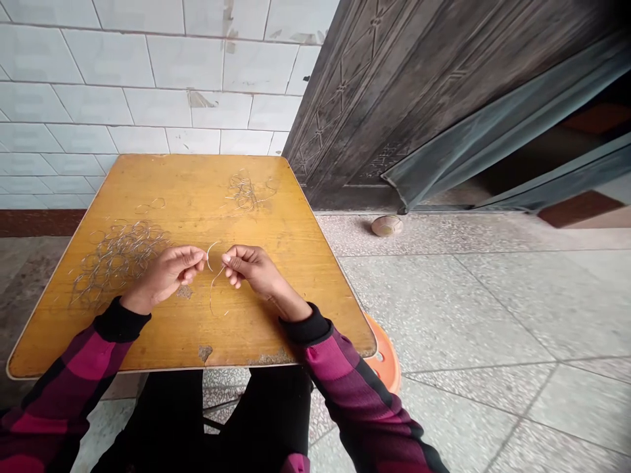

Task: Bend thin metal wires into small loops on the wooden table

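Observation:
Over the middle of the yellow wooden table (pixel 276 289), my left hand (pixel 172 272) pinches a short curved piece of thin wire (pixel 209 253) between thumb and fingertips. A little to its right, my right hand (pixel 251 266) is closed in a pinch on another thin wire (pixel 211 292), whose bent length hangs down toward the tabletop. The fingertips of both hands are a small gap apart. Beside my left hand spreads a large pile of bent wire pieces (pixel 118 256). A smaller tangle of wire (pixel 245 190) lies at the far right of the table.
A loose wire loop (pixel 150 206) lies near the back left. White wall tiles (pixel 187 59) rise behind the table. To the right are a dark carved wooden door (pixel 365 98) and a round object (pixel 387 226) on the floor. An orange stool (pixel 387 358) shows under the table's right corner.

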Motion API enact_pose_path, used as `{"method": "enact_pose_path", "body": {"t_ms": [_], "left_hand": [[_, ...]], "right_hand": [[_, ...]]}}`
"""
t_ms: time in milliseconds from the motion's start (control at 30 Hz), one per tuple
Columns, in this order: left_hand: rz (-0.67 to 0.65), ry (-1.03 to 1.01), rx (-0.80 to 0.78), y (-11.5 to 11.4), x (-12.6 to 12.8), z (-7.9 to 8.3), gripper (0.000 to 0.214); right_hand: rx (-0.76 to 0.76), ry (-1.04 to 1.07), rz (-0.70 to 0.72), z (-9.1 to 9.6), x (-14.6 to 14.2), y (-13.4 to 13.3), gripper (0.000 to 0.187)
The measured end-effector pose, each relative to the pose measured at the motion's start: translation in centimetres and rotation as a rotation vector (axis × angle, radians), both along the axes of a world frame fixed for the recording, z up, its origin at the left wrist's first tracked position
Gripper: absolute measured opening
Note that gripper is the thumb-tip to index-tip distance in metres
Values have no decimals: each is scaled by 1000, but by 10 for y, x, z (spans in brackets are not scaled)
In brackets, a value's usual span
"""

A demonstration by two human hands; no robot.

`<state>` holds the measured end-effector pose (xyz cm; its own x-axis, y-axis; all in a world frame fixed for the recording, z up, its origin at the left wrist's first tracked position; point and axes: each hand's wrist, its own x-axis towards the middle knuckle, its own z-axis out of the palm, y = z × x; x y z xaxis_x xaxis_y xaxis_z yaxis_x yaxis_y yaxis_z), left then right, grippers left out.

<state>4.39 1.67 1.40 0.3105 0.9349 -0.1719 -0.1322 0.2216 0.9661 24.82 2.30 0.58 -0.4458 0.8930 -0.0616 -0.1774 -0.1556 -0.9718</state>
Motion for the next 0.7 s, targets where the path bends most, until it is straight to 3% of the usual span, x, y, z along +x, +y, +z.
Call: {"method": "enact_pose_path", "body": {"t_ms": [200, 433, 700], "left_hand": [[19, -47, 10, -5, 2, 4, 19], [26, 15, 34, -10, 10, 7, 22], [39, -44, -9, -12, 15, -2, 22]], "right_hand": [[12, -56, 18, -5, -4, -1, 35], [-193, 161, -8, -8, -8, 0, 36], [-237, 292, -73, -7, -7, 1, 34]]}}
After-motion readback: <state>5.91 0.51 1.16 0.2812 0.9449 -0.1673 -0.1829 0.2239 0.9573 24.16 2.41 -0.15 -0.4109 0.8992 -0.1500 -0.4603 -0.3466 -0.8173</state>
